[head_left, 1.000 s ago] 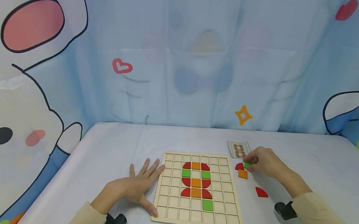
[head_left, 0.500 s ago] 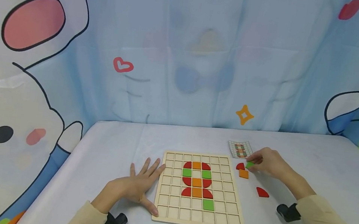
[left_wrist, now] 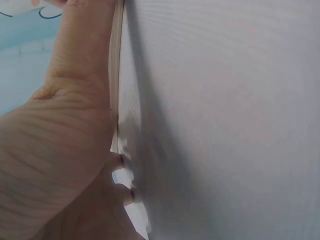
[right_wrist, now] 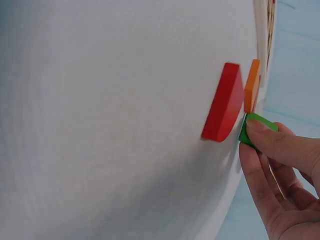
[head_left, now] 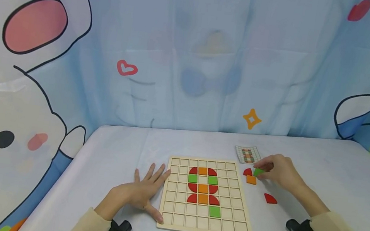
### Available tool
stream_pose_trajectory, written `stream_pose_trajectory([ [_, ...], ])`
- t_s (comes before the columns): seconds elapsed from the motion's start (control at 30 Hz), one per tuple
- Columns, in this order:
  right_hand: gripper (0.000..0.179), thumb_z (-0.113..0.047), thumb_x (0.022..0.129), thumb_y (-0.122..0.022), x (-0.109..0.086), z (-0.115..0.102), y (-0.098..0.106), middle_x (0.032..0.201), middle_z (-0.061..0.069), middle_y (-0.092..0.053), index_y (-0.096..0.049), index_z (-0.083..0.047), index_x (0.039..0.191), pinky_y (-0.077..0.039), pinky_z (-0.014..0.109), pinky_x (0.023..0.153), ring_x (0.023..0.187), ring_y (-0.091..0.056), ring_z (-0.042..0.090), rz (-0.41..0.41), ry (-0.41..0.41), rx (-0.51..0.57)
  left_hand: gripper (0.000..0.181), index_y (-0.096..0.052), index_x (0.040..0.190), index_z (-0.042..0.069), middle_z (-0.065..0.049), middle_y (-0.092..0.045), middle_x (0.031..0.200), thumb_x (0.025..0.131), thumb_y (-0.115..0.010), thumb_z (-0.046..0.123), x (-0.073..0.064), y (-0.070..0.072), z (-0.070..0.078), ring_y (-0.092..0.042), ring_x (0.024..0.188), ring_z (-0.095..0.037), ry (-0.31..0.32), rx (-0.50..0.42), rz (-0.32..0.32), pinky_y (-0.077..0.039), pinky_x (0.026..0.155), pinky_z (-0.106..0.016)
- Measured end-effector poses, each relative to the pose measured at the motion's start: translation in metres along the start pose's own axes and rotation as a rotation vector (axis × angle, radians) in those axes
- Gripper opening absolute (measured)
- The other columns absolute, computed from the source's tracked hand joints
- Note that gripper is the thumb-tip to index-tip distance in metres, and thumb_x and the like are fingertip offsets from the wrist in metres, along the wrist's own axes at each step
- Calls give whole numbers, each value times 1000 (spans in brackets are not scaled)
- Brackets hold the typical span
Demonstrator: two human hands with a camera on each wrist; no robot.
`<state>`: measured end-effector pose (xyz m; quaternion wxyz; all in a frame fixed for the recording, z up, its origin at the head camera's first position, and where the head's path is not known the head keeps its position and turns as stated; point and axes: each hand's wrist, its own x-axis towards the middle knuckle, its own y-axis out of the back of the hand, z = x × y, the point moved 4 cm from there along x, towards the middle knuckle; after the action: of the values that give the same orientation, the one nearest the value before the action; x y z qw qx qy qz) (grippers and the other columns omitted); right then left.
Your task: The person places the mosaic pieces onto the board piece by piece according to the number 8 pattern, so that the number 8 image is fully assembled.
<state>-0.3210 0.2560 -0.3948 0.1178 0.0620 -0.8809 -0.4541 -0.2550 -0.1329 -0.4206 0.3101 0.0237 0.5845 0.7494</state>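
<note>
My right hand pinches a green square tile between thumb and fingers, just right of the board. Close by it lie an orange square tile and a red quarter-round tile. My left hand is spread with straight fingers at the left edge of the wooden grid board, thumb and fingertips against its side. Several red, orange and green tiles sit in the board's cells, among them a lone green square lower down. In the left wrist view the board shows only as a thin edge.
A small pattern card lies behind the loose tiles, near the right fingertips. Another red quarter-round tile lies apart, nearer the right wrist. White cloth covers the table, with a printed blue curtain behind it.
The right hand has shifted slightly right with the green tile, which now shows more of its face. The left hand and the tiles on the board look unmoved.
</note>
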Motion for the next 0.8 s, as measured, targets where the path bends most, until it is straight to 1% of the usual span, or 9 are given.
stream_pose_trajectory([
  [0.1,25,9,77,-86,-3,-14,-1,88,11,-74,-78,7,101,-54,23,65,78,-65,24,39,76,14,138,2,169,13,-14,11,175,76,-90,54,-1,0,-1,16,159,-40,7,0,0,7,114,-80],
  [0.17,25,11,77,-86,-6,-28,-3,89,10,-73,-79,7,101,-55,24,65,80,-66,25,57,135,40,138,2,169,13,-14,11,175,76,-91,54,-2,0,-1,16,159,-40,12,3,-1,7,115,-80],
  [0.23,24,12,78,-85,-8,-46,-8,90,10,-73,-79,6,101,-57,26,65,81,-67,24,52,186,72,137,2,169,13,-14,11,175,76,-90,54,-2,0,-2,16,159,-40,12,4,0,6,115,-80],
  [0.33,23,13,78,-85,-13,-74,-19,89,5,-74,-80,3,98,-60,28,68,80,-67,20,31,273,96,136,2,169,13,-14,11,175,77,-90,54,-1,-1,-3,16,159,-40,3,0,-5,6,114,-80],
  [0.47,20,11,79,-84,-20,-110,-39,88,-1,-73,-80,-2,94,-60,26,72,80,-67,14,-41,371,123,136,3,169,12,-15,11,175,78,-89,53,1,-3,-3,16,159,-40,-12,-9,-12,7,114,-80],
  [0.57,19,9,81,-84,-26,-130,-53,88,-5,-70,-80,-4,94,-59,23,73,81,-65,9,-128,406,160,136,3,169,13,-14,12,175,78,-89,54,2,-3,-2,17,158,-40,-14,-11,-13,7,114,-80],
  [0.67,19,6,82,-85,-31,-143,-64,89,-8,-70,-81,-7,95,-58,22,73,81,-62,6,-198,430,185,136,4,169,13,-14,12,175,78,-89,54,2,-3,-1,17,159,-40,-13,-7,-10,6,114,-80],
  [0.8,18,5,84,-84,-36,-153,-75,91,-7,-72,-82,-9,94,-57,23,73,81,-62,6,-257,449,236,137,3,169,13,-14,11,175,77,-89,55,1,-1,-1,16,159,-40,-3,5,-3,6,114,-80],
])
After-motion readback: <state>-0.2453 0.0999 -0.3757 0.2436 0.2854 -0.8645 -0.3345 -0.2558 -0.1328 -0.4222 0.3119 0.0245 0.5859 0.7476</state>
